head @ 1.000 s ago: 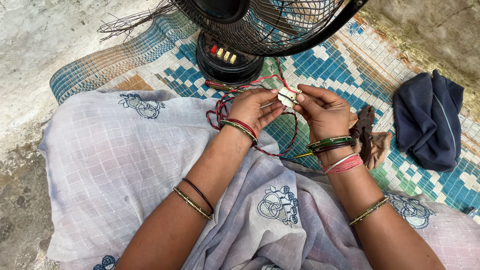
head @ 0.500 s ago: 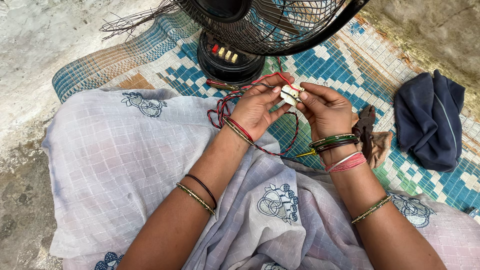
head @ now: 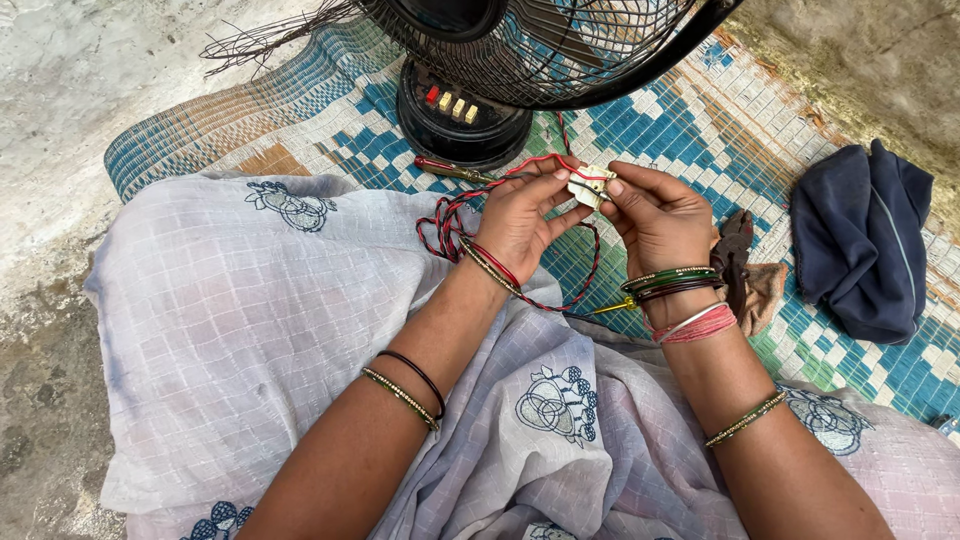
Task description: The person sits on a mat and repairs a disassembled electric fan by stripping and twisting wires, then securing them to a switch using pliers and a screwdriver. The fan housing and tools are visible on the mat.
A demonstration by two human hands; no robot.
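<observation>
Small pale rectangular electrical part [head: 590, 186], held up between both hands just in front of the fan base. Pinched from the left by thumb and fingertips of the left hand [head: 520, 215], grip narrow and closed on the part's edge. Pinched from the right by thumb and forefinger of the right hand [head: 660, 215], also closed on the part. Thin red wire [head: 535, 162] arching over the left fingers and meeting the part at its top. Twisted red-and-black cord [head: 445, 225] looped beside the left wrist, trailing under the hands and across the lap. Bangles on both wrists: gold and red on the left, green and dark with pink-red thread on the right.

Black round fan base with one red and three yellow push buttons [head: 462, 120] standing on the mat just beyond the hands, black wire fan guard [head: 560, 55] leaning overhead. Red-handled screwdriver [head: 450, 169] lying on the mat touching the base's foot. Blue-and-white woven plastic mat [head: 680, 130] underneath everything. Dark pliers on a brown rag [head: 740, 265] just right of the right wrist. Crumpled navy cloth [head: 860, 240] farther right, well apart. Pale lilac checked fabric with blue printed motifs [head: 270, 310] covering the lap.
</observation>
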